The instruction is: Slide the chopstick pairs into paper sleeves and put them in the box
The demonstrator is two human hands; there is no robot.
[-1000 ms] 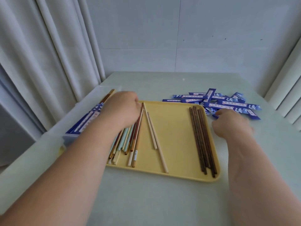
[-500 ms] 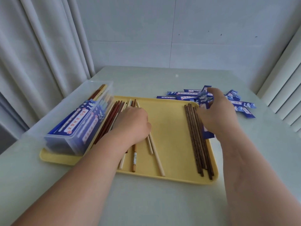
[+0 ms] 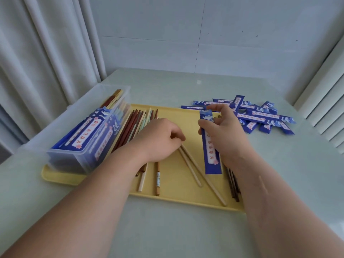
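A yellow tray lies on the table with loose chopsticks on it. My left hand curls its fingers round the upper ends of a pale wooden pair that slants down to the right. My right hand pinches a blue paper sleeve by its top, and the sleeve hangs above the tray's middle. A clear plastic box stands on the tray's left end and holds several sleeved pairs. Mixed red, mint and cream chopsticks lie beside the box. Dark brown chopsticks show under my right forearm.
A loose heap of blue sleeves lies on the pale table to the right of the tray. White curtains hang at the left and white slats at the right. A pale wall closes the far side.
My right hand has taken one blue sleeve from the heap and carried it left over the tray. My left hand has shifted right from the mixed chopsticks onto the pale pair.
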